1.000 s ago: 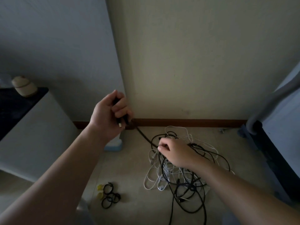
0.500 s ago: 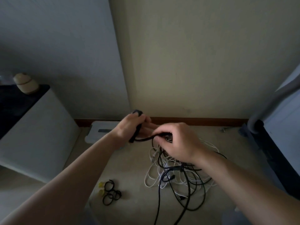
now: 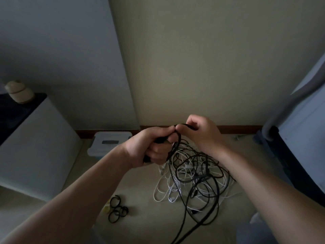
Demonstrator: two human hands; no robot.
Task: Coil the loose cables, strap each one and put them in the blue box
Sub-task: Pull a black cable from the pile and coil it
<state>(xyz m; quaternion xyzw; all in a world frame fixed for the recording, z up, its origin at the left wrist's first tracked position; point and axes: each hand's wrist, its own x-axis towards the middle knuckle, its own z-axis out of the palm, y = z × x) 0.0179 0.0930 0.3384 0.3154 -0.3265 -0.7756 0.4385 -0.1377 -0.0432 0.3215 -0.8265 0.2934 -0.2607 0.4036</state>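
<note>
A tangle of black and white cables lies on the beige floor in front of me. My left hand grips a black cable above the pile, its fingers curled round the cable's end. Touching it, my right hand pinches the same cable where it loops over at the top. The cable hangs down from both hands into the heap. The blue box, with a pale lid on it, stands by the skirting board to the left of my hands. Several black straps lie on the floor at the lower left.
A white cabinet with a dark top stands at the left, with a small beige jar on it. A dark piece of furniture with a grey tube fills the right side. Walls meet just behind the pile.
My left hand came down from the wall corner with the cable end. My right hand rose from the pile to meet it, and a loop of black cable now runs between them.
</note>
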